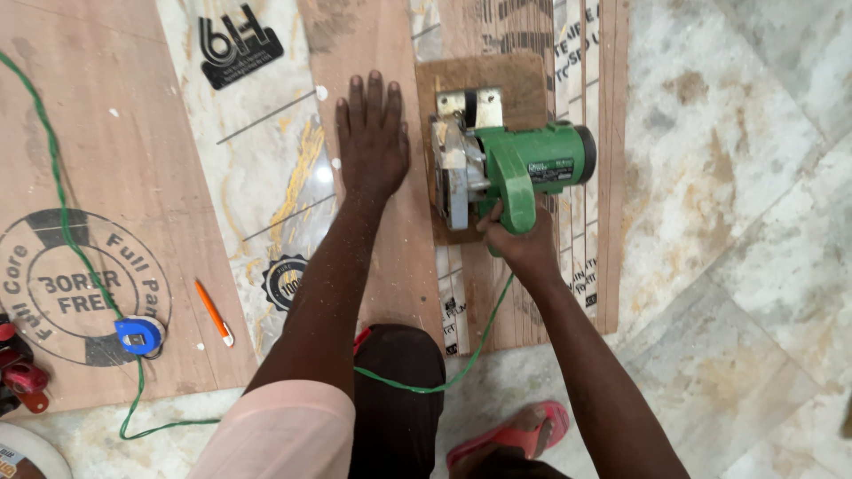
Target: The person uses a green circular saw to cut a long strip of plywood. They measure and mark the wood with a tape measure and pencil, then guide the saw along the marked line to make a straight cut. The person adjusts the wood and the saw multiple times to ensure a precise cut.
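now my right hand [519,244] is wrapped round the handle of the green saw [510,168], which sits on the board [377,44] running lengthwise away from me, while my left hand [371,142] lies flat, fingers spread, just left of it.

One green circular saw [510,168]. Two hands: left hand [371,142], right hand [524,244]. One blue tape measure [139,336]. One orange pencil [214,312]. One green cord [67,239]. One pink sandal [515,436]. Two large plywood sheets [124,133], several thin strips [611,160].
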